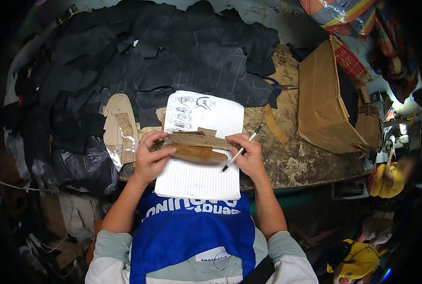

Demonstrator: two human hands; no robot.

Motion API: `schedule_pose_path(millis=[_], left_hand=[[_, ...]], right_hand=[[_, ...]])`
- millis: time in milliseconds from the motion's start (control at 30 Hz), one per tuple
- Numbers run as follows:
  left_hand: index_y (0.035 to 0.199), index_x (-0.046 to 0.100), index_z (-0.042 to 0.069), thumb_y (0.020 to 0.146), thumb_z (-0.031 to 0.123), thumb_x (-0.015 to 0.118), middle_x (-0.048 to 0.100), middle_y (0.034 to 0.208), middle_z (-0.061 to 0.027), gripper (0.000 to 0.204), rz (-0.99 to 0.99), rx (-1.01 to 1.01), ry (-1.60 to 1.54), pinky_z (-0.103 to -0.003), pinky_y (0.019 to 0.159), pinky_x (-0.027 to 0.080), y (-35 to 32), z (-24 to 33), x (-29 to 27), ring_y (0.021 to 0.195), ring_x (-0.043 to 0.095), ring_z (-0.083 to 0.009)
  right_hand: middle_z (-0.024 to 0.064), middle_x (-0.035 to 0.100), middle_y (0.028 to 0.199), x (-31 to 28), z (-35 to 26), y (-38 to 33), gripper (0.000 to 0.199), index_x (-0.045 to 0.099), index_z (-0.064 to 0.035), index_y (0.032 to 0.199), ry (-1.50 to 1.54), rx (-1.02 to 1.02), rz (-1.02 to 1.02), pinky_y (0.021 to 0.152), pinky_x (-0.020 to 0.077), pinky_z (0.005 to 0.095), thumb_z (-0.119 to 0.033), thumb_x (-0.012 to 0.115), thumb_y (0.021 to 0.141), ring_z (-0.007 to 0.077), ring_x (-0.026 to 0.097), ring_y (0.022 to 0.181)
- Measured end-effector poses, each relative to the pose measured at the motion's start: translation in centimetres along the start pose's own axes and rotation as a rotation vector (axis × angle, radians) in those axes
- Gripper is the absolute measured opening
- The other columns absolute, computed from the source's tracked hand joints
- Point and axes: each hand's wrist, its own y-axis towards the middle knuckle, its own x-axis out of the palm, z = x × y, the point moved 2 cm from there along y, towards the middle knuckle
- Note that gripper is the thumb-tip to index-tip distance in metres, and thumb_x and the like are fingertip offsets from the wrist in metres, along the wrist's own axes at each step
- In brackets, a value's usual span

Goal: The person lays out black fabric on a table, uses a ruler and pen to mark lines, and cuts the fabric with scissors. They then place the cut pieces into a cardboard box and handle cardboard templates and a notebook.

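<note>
My left hand (150,156) grips the left end of several brown cardboard pattern pieces (197,153), held together and partly blurred. The other end is pinched by my right hand (247,155), which also has a pen (231,164) tucked between its fingers, slanting with its dark tip toward the lower left. Beneath the pieces lies an open lined notebook (199,183); small drawings fill its upper left part. A little beyond the left hand, curved pale card patterns (119,111) rest on the table.
Black fabric pieces (173,57) with chalk lines cover the table's far and left side. Blue-handled scissors (281,86) and a curved tan strip (274,124) lie right of the notebook. A cardboard box (317,94) stands at right. People in yellow shirts (388,182) appear far right.
</note>
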Motion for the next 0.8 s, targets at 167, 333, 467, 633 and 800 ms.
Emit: schedule_pose_path(millis=[167, 333, 467, 633, 800], left_hand=[[0.083, 0.073, 0.018, 0.056, -0.001, 0.072, 0.056, 0.115, -0.0139, 0.033, -0.103, -0.022, -0.002, -0.042, 0.095, 0.041, -2.5, 0.5, -0.5, 0.117, 0.046, -0.0375], [0.083, 0.073, 0.015, 0.06, 0.001, 0.067, 0.056, 0.116, -0.0135, 0.028, -0.357, -0.058, 0.02, -0.044, 0.097, 0.04, -3.6, 0.1, -0.6, 0.118, 0.045, -0.0404], [0.082, 0.072, 0.014, 0.06, 0.005, 0.068, 0.056, 0.115, -0.0147, 0.024, -0.382, -0.075, 0.006, -0.044, 0.097, 0.04, -3.5, 0.3, -0.7, 0.117, 0.045, -0.0409], [0.081, 0.072, 0.012, 0.061, 0.011, 0.074, 0.052, 0.12, -0.0168, 0.021, -0.329, -0.027, 0.056, -0.042, 0.096, 0.041, -3.0, 1.1, -0.7, 0.117, 0.046, -0.0394], [0.088, 0.067, 0.007, 0.06, 0.017, 0.08, 0.049, 0.122, -0.0176, 0.032, -0.085, -0.268, 0.008, -0.037, 0.093, 0.042, -2.2, 0.5, -0.4, 0.112, 0.05, -0.0333]], right_hand=[[0.011, 0.062, 0.085, -0.1, 0.3, 0.0, 0.033, 0.064, 0.0006, 0.097, -0.028, -0.009, 0.01, 0.067, 0.0461, 0.0271, 0.012, 0.059, 0.067, 0.0183, 0.059, 0.073], [0.0075, 0.06, 0.081, -0.2, 1.0, 0.0, 0.029, 0.064, 0.0018, 0.096, -0.033, -0.037, 0.031, 0.063, 0.0426, 0.0247, 0.01, 0.063, 0.068, 0.0128, 0.053, 0.067], [0.0057, 0.06, 0.083, -0.5, 1.6, -0.1, 0.027, 0.064, 0.0019, 0.097, 0.032, 0.042, 0.013, 0.063, 0.0421, 0.0236, 0.008, 0.064, 0.071, 0.0099, 0.051, 0.069], [0.0074, 0.062, 0.088, -0.7, 1.7, -0.2, 0.026, 0.064, 0.001, 0.097, 0.035, 0.096, -0.018, 0.067, 0.0445, 0.024, 0.008, 0.064, 0.072, 0.0122, 0.056, 0.075], [0.0112, 0.065, 0.091, -0.8, 0.9, -0.5, 0.02, 0.066, 0.0005, 0.089, 0.066, -0.053, -0.028, 0.073, 0.0478, 0.0269, 0.008, 0.063, 0.071, 0.0186, 0.062, 0.083]])
